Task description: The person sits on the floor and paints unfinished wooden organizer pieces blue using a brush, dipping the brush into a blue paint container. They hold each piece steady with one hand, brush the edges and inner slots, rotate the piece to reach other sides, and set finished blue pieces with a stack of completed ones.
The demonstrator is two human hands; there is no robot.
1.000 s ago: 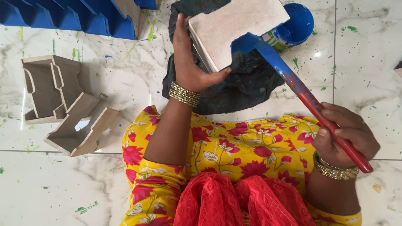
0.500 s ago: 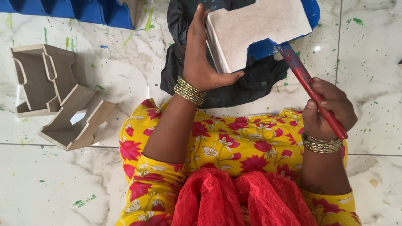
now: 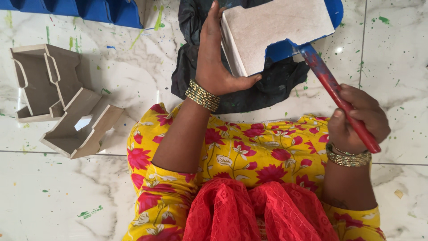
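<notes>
I'm partway through painting: the board piece (image 3: 278,33) my left hand (image 3: 218,67) grips by its edge shows bare grey on the face toward me, with blue only along its far side, I think. My right hand (image 3: 359,120) is closed round the red-handled paintbrush (image 3: 332,87), its tip touching the piece's lower edge. Two unpainted pieces (image 3: 62,98) lie on the floor (image 3: 67,192), well left.

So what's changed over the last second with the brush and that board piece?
The right hand drew the brush in, its blue end going under the board piece. The left hand kept gripping it. The unpainted pieces lie as before.
</notes>
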